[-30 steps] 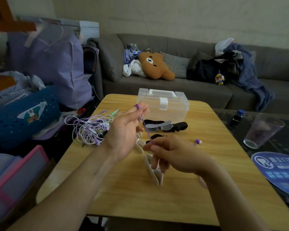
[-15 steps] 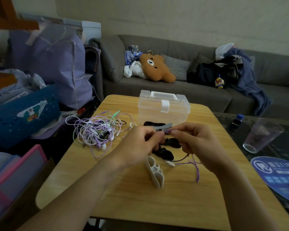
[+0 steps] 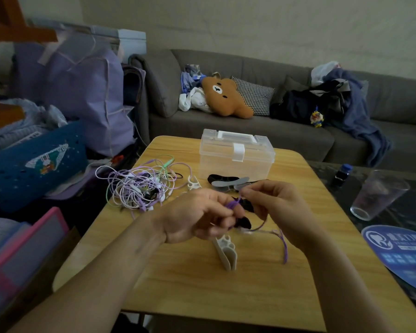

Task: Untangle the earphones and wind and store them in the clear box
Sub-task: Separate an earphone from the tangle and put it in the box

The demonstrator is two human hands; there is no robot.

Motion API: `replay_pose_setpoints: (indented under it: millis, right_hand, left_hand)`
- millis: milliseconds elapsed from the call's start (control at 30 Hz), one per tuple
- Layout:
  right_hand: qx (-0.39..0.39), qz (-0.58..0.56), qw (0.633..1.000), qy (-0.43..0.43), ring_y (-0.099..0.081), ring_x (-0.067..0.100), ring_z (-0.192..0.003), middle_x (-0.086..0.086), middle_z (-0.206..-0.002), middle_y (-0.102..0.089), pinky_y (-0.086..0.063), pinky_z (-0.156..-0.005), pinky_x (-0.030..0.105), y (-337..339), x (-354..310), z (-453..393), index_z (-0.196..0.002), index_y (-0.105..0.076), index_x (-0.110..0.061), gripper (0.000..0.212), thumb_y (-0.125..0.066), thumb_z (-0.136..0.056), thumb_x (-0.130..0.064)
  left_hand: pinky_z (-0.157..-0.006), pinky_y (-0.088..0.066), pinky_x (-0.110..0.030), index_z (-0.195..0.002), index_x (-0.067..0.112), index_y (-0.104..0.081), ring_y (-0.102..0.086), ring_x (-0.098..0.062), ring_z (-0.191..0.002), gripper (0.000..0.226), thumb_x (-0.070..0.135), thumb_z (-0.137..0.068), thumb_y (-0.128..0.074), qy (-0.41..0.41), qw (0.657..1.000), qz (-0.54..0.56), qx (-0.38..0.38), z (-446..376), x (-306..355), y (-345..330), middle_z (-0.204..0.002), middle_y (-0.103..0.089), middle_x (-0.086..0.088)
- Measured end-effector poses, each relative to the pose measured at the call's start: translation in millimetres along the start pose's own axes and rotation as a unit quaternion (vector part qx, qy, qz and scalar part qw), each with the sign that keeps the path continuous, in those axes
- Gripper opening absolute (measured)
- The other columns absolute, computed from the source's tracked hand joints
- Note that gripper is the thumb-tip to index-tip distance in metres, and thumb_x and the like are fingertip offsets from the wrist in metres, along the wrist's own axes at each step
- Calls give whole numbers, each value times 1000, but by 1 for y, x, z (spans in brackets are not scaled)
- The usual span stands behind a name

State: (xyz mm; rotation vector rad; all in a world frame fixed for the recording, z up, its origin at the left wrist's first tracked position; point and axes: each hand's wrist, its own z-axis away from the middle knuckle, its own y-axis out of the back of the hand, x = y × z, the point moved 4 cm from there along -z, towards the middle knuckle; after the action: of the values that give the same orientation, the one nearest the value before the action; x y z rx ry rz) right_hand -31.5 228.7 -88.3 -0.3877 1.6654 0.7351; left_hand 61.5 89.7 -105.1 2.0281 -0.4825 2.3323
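Both hands are working over the wooden table [image 3: 226,296]. Left hand [image 3: 192,217] is curling its fingers [image 3: 222,221] round a purple earphone cord [image 3: 233,203], w/ a black winder [image 3: 244,222] just past the fingertips. Right hand [image 3: 276,207] is pinching the same cord at its thumb & forefinger; the rest is trailing below the right palm to the table. Tangled earphones [image 3: 139,191] are lying well left of the left knuckles. Clear box [image 3: 235,155], lid shut, is sitting beyond both hands. 1 white winder [image 3: 227,253] is lying just below the fingers.

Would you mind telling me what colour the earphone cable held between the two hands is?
Purple; the earphone cable shows best in the head view, the only one.
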Motion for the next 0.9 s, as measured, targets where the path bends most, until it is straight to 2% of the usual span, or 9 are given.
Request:
replay_pose_setpoints:
  millis: [133,267,367,467,567,667,767,833,900]
  right_hand:
    - [-22,129,991,-4,-50,15,-53,1,-55,-56,-49,-63,36,-1,4,2,-89,-72,-10,33,-57,-98,-38]
    - [-86,162,983,-8,-63,16,-58,-2,-60,-61,-58,-73,38,-10,-1,5,-95,-70,-14,22,-57,-100,-30]
    - [-234,197,951,-39,-70,20,-71,-2,-71,-64,-62,-73,35,-26,-3,14,-112,-67,-20,17,-52,-103,-22]
    - [-313,200,927,-50,-64,14,-66,-4,-70,-60,-58,-67,32,-36,-5,22,-115,-66,-24,22,-47,-106,-19]
    - [-290,179,939,35,-53,7,-65,-10,-70,-56,-48,-61,21,-32,-19,22,-109,-69,-19,21,-48,-105,-23]
    - [-191,47,978,71,-49,15,-64,-5,-66,-54,-45,-61,24,-20,-30,19,-98,-73,-17,24,-52,-98,-30]
    - [-4,-54,998,36,-46,15,-56,-4,-54,-50,-42,-61,31,-3,-26,12,-90,-74,-9,33,-56,-93,-37]
    - [70,9,997,8,-45,14,-53,-5,-50,-51,-42,-59,31,4,-18,10,-87,-74,-11,33,-58,-95,-38]
    - [68,106,992,-32,-45,13,-52,-5,-51,-54,-41,-55,28,3,-10,9,-83,-74,-15,33,-60,-94,-43]
  left_hand:
    - [-47,-9,-27,-73,10,-59,-32,-10,-41,16,11,-76,-44,-80,972,203,91,3,14,12,-56,-41,1]
    - [-39,-22,-21,-96,3,-63,-57,-16,-57,27,21,-84,-46,-189,905,325,200,10,23,28,-74,-59,-5]
    - [-41,-32,-23,-118,-3,-57,-69,-27,-90,50,39,-98,-37,-210,899,293,247,12,21,32,-106,-68,-16]
    - [-47,-37,-25,-115,6,-57,-67,-27,-109,39,38,-102,-37,-228,911,123,322,11,21,35,-120,-66,-15]
    - [-65,-42,-28,-109,20,-60,-63,-13,-112,27,41,-99,-46,-192,910,-127,346,8,18,33,-117,-66,-3]
    - [-77,-39,-25,-102,10,-66,-62,-12,-91,53,49,-103,-31,-166,906,-260,289,7,11,26,-94,-69,-3]
    - [-61,-38,-26,-72,9,-68,-47,-23,-62,66,56,-97,-28,-149,930,-238,236,7,9,18,-66,-52,-16]
    - [-57,-26,-29,-59,18,-62,-34,-22,-58,53,51,-96,-43,-132,946,-183,233,6,10,16,-64,-41,-14]
    - [-59,-16,-36,-60,16,-57,-27,-18,-53,47,42,-98,-50,-139,958,-91,232,4,12,14,-58,-35,-9]
